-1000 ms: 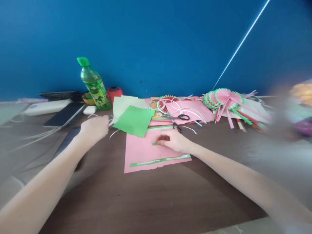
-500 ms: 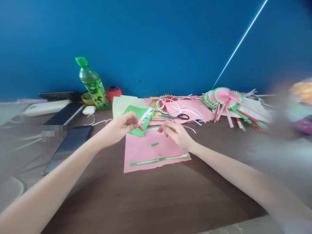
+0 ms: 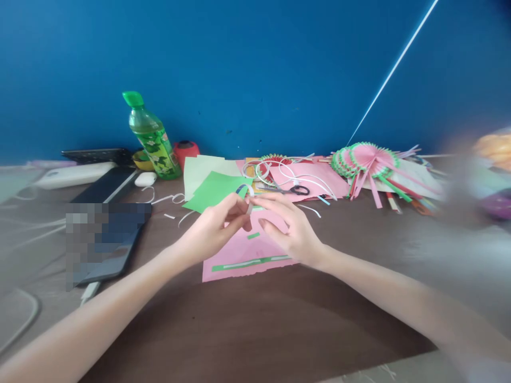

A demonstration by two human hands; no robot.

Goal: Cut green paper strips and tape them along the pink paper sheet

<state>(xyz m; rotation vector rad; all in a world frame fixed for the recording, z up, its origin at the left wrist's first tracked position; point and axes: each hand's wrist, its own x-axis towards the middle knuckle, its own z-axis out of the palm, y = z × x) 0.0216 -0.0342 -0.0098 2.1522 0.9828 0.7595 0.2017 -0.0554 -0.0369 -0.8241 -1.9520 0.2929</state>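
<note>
My left hand (image 3: 223,226) is closed on a roll of tape (image 3: 249,187), a narrow white ring with blue print inside, held upright above the paper. My right hand (image 3: 293,226) reaches in from the other side, its fingertips at the roll's near edge and its thumb apart from the fingers. Beneath both hands lies a pink paper sheet (image 3: 231,260) with a torn front edge. Along that edge runs a green paper strip (image 3: 261,261) bearing white strips. A short green piece (image 3: 253,235) sits mid-sheet, and a green paper (image 3: 217,189) lies behind my left hand.
Scissors (image 3: 299,190) and looped white strips (image 3: 285,169) rest on pink papers at the back. Left stand a green bottle (image 3: 154,143), a red object (image 3: 186,153) and a dark tablet-like device (image 3: 115,250). A pleated pink-and-green paper decoration (image 3: 369,162) lies right, against the blue wall (image 3: 255,74).
My left hand has turned and moved right and nearer with the tape roll, showing its ring shape. My right hand has moved in, bringing its fingertips to the roll.
</note>
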